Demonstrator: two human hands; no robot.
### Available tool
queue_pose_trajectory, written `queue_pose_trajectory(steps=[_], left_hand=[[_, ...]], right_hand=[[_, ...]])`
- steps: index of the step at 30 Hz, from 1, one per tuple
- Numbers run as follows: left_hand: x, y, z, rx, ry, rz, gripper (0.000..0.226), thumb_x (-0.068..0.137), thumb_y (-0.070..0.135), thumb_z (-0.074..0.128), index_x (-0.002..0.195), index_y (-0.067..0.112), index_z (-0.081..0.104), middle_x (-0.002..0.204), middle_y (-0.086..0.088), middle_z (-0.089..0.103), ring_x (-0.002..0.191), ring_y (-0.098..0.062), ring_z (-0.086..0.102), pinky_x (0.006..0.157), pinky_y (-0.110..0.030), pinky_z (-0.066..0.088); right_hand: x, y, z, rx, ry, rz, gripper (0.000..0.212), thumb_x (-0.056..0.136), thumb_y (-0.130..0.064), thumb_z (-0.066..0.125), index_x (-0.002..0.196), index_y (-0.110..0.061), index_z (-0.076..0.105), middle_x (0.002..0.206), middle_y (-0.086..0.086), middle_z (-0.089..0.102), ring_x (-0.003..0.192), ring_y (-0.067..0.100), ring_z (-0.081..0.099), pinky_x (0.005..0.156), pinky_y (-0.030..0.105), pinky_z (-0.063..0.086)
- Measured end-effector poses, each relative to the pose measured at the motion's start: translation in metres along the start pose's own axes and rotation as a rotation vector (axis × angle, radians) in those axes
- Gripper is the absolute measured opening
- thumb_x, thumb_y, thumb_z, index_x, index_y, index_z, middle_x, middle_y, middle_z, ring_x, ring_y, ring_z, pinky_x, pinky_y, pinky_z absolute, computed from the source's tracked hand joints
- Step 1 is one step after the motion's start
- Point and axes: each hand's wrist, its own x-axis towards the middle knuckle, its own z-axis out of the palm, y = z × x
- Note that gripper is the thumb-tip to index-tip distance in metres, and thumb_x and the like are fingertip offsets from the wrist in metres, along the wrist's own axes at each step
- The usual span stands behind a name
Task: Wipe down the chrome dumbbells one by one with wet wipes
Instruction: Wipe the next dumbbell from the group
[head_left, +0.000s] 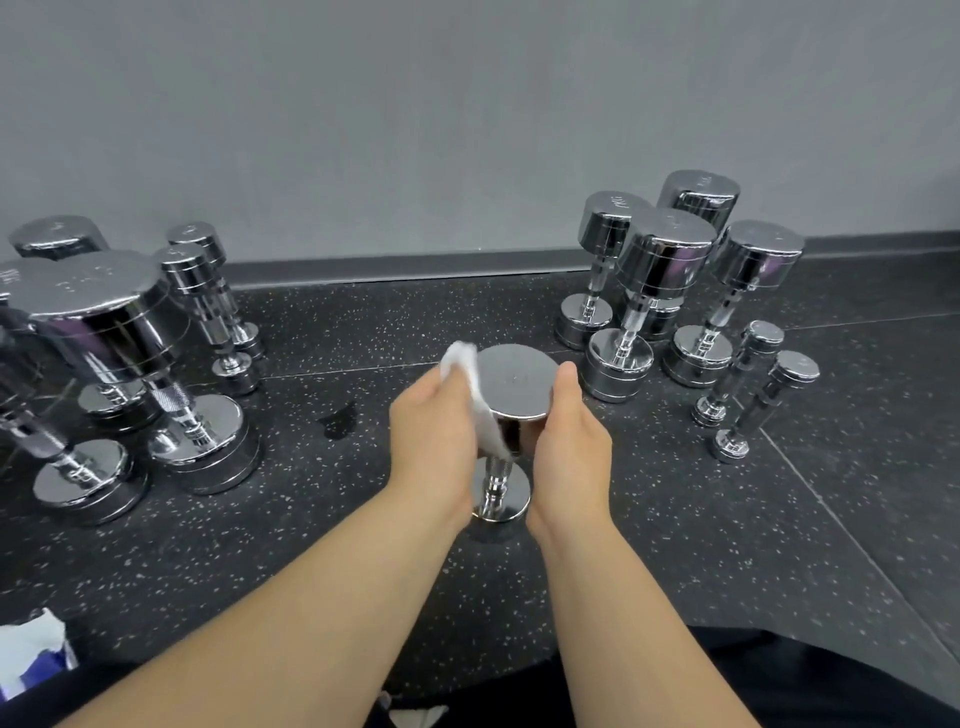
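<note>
A chrome dumbbell (511, 410) stands on end at the centre of a black rubber floor (675, 519) flecked with pale specks, its flat round top mirror-bright and its ribbed handle dropping to a smaller-looking disc below. The left hand (434, 426) presses a crumpled white wipe (475, 395) against the left side of the upper head, fingers closed over the cloth. The right hand (569, 436) cups the opposite side of the same head, fingers curled around the smooth cylinder and thumb raised along its rim.

To the left, a cluster of upright dumbbells (119, 332) of mixed sizes shows knurled grips and stacked, banded heads. To the right, another group (665, 291) stands close together, with two slim ones (753, 384) leaning just beside them. A small dark wet patch (340, 421) marks the floor left of the hands. A soft pack of wipes (31, 649), white and blue, sits at the lower left edge. A matte grey wall (467, 130) with a darker skirting strip runs behind everything.
</note>
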Motion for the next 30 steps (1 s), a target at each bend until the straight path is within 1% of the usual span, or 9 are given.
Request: queue_pose_trajectory(steps=[3,8,13,16,18,22,24,26,30], left_hand=[[0.006,0.005,0.007,0.056,-0.034,0.030,0.023,0.099,0.032,0.055,0.099,0.019,0.073,0.093,0.007,0.077,0.093,-0.015,0.071,0.086,-0.032,0.055],[-0.005,-0.001,0.005,-0.088,-0.099,-0.143,0.030,0.103,0.029,0.045,0.088,0.017,0.068,0.069,0.005,0.074,0.057,-0.011,0.070,0.059,-0.025,0.055],[0.028,0.023,0.005,0.235,-0.266,-0.069,0.025,0.100,0.023,0.049,0.085,0.016,0.067,0.079,-0.001,0.070,0.076,-0.019,0.064,0.070,-0.029,0.044],[0.041,0.027,0.006,0.593,-0.434,0.151,0.026,0.098,0.017,0.049,0.095,0.027,0.073,0.092,0.005,0.072,0.082,-0.014,0.063,0.071,-0.027,0.042],[0.037,0.023,0.001,0.718,-0.447,0.325,0.038,0.097,0.011,0.046,0.112,0.037,0.070,0.116,0.020,0.065,0.104,-0.004,0.058,0.088,-0.023,0.041],[0.012,0.003,-0.021,1.127,-0.460,0.780,0.047,0.103,0.020,0.031,0.147,0.030,0.042,0.150,0.027,0.028,0.144,0.003,0.012,0.108,-0.002,0.000],[0.005,0.000,-0.023,1.388,-0.466,0.915,0.057,0.100,0.036,0.016,0.154,0.023,0.028,0.162,0.013,0.017,0.149,-0.006,0.001,0.113,-0.010,-0.010],[0.006,0.005,-0.012,1.534,-0.453,0.845,0.058,0.103,0.039,0.011,0.157,0.020,0.016,0.165,0.003,0.008,0.151,-0.014,0.000,0.120,-0.023,-0.003],[0.026,0.031,0.015,1.670,-0.529,0.570,0.058,0.107,0.037,0.016,0.157,0.013,0.000,0.166,-0.003,-0.008,0.152,-0.026,-0.006,0.122,-0.043,0.000]], right_hand=[[0.000,0.001,-0.001,0.006,-0.003,-0.004,0.043,0.101,-0.050,0.044,0.094,-0.021,0.076,0.090,-0.009,0.077,0.090,0.012,0.072,0.087,0.035,0.056],[0.001,0.001,-0.001,-0.021,0.012,0.013,0.041,0.100,-0.050,0.046,0.092,-0.023,0.076,0.089,-0.011,0.076,0.090,0.011,0.072,0.087,0.035,0.057],[0.000,0.003,-0.001,-0.032,0.010,0.008,0.040,0.102,-0.048,0.043,0.094,-0.025,0.075,0.091,-0.013,0.076,0.090,0.007,0.071,0.081,0.028,0.052],[0.007,0.005,-0.004,0.015,0.003,0.032,0.045,0.104,-0.047,0.037,0.098,-0.022,0.073,0.089,-0.010,0.076,0.079,-0.001,0.070,0.068,0.016,0.051],[0.013,0.007,-0.003,0.098,0.012,0.079,0.049,0.106,-0.044,0.031,0.103,-0.018,0.072,0.085,-0.009,0.075,0.067,-0.006,0.067,0.059,0.010,0.050],[0.015,0.009,-0.005,0.296,0.004,0.151,0.057,0.107,-0.047,0.028,0.113,-0.012,0.072,0.089,0.000,0.075,0.080,0.010,0.070,0.077,0.028,0.056],[0.015,0.011,-0.007,0.363,-0.016,0.194,0.063,0.105,-0.052,0.024,0.115,-0.013,0.072,0.112,0.011,0.073,0.103,0.019,0.069,0.089,0.031,0.054],[0.015,0.012,-0.011,0.413,-0.024,0.213,0.066,0.105,-0.055,0.021,0.114,-0.014,0.071,0.127,0.018,0.064,0.117,0.025,0.063,0.100,0.032,0.046],[0.013,0.013,-0.014,0.455,0.006,0.212,0.071,0.104,-0.055,0.022,0.134,-0.001,0.057,0.105,0.006,0.066,0.088,0.013,0.060,0.087,0.027,0.048]])
